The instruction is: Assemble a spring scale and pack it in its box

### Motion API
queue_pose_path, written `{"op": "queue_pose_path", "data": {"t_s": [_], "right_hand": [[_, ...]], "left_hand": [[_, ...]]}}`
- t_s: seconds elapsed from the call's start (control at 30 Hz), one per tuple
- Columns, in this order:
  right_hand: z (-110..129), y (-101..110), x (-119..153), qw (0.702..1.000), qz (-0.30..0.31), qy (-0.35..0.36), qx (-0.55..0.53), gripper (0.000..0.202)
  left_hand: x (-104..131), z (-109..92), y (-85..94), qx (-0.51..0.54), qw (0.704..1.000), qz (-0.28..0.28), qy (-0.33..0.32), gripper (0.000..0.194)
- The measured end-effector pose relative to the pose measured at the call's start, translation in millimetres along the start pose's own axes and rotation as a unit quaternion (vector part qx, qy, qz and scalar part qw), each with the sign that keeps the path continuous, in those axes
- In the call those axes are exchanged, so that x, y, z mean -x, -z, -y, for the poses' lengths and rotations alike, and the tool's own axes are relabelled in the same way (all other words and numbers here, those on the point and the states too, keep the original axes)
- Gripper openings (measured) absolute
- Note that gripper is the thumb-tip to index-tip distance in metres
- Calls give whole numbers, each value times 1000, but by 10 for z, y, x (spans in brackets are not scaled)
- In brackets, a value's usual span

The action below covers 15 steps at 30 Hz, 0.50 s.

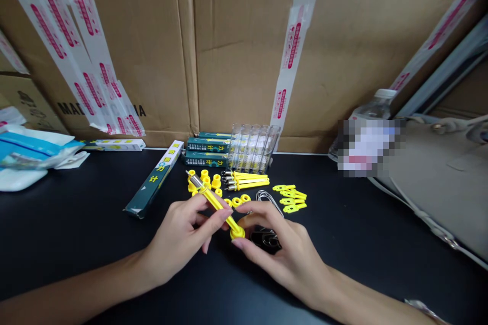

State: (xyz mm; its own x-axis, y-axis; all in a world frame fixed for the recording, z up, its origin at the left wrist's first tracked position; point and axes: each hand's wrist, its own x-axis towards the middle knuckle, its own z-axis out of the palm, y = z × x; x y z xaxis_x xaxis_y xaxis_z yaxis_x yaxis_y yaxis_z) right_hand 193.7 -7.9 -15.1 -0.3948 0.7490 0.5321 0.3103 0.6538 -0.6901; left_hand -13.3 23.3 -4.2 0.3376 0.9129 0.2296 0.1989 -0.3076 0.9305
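Observation:
My left hand (190, 231) pinches a yellow spring-scale rod (218, 204), which is tilted, with a metal spring (195, 181) at its upper end. At the lower end of the rod is a round yellow cap (237, 232), gripped between the thumb and fingers of my right hand (284, 244). The cap and rod touch; how far one sits in the other cannot be made out. Just beyond my hands lie several loose yellow caps (216, 181) and small yellow rings (236, 201). Metal wire hooks (267, 196) lie behind and partly under my right hand.
Several yellow rods with springs (249, 181) and flat yellow pieces (294, 208) lie farther right. Clear tubes (253, 148) stand by green boxes (208, 158). Another box (154, 180) lies left, a blue-white packet (34, 150) beyond it. A bottle (383, 104) and grey bag (442, 177) stand right; cartons (236, 51) wall the back.

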Motion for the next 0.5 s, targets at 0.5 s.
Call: {"op": "queue_pose_path", "data": {"t_s": [0.5], "right_hand": [[-27,33,-34,997,-59,6,-39,36]], "left_hand": [[10,-70,-5,31,999,-31,-10,18]]}}
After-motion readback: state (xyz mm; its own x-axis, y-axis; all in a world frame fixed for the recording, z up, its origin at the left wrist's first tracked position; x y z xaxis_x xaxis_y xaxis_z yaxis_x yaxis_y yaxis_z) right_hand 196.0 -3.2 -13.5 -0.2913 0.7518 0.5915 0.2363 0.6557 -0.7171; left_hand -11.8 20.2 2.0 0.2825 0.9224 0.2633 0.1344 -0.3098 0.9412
